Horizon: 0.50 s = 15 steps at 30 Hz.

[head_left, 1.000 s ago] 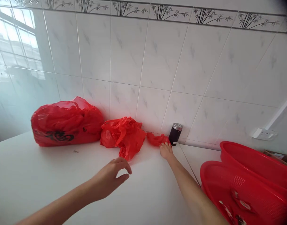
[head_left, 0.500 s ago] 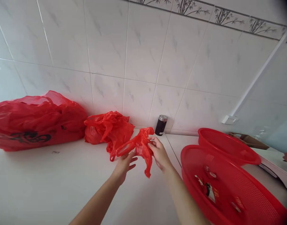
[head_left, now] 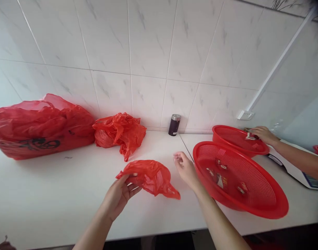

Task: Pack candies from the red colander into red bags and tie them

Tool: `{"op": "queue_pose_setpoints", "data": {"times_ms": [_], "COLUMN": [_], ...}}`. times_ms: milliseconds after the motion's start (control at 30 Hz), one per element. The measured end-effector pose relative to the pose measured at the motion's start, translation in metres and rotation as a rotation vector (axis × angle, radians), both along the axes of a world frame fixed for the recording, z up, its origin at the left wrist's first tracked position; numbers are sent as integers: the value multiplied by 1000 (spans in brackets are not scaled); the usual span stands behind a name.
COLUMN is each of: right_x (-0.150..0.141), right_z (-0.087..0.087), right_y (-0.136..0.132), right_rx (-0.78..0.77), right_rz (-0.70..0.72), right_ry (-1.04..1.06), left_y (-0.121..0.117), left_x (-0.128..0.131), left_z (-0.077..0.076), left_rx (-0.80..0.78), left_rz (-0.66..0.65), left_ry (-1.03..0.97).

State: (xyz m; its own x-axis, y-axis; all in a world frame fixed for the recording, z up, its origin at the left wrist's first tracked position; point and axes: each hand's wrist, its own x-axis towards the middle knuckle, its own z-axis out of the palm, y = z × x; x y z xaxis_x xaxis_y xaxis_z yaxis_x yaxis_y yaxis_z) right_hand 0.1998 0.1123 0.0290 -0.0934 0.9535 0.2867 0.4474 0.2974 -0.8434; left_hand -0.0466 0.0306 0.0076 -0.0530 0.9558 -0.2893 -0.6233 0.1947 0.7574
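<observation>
My left hand (head_left: pixel 119 196) pinches the edge of a thin red plastic bag (head_left: pixel 151 177), which hangs crumpled over the white table with a pointed end to the right. Apart from the bag, my right hand (head_left: pixel 185 168) hovers beside the nearer red basket, its fingers curled in and nothing visible in them. Behind my left hand lies a bunched heap of red plastic bags (head_left: pixel 119 132). The nearer red basket (head_left: pixel 273 205) contains several small red-wrapped packets (head_left: pixel 222 180).
A large full red bag (head_left: pixel 44 128) with black marks stands at the left by the tiled wall. At the back is a dark flask (head_left: pixel 174 125). Another person's hand (head_left: pixel 264 134) reaches over the far red basket (head_left: pixel 226 133), near a white scale (head_left: pixel 296 170).
My right hand has let go of the red plastic bag and moved right. The bag, now in my left hand, is spread wider and lower. The other person's hand has reached over the far basket.
</observation>
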Motion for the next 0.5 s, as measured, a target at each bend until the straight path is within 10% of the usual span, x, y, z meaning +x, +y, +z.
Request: {"op": "queue_pose_setpoints", "data": {"times_ms": [133, 367, 500], "right_x": [-28, -37, -11], "right_z": [35, -29, -28], "right_y": [-45, -37, -12], "right_rx": [223, -99, -181], "right_rz": [315, 223, 179], "right_ry": [-310, -894, -953], "left_y": [-12, -50, -67], "left_x": [16, -3, -47], "left_z": [12, 18, 9], "left_rx": [12, -116, -93], "left_rz": [-71, 50, 286], "left_ry": [-54, -110, 401]}}
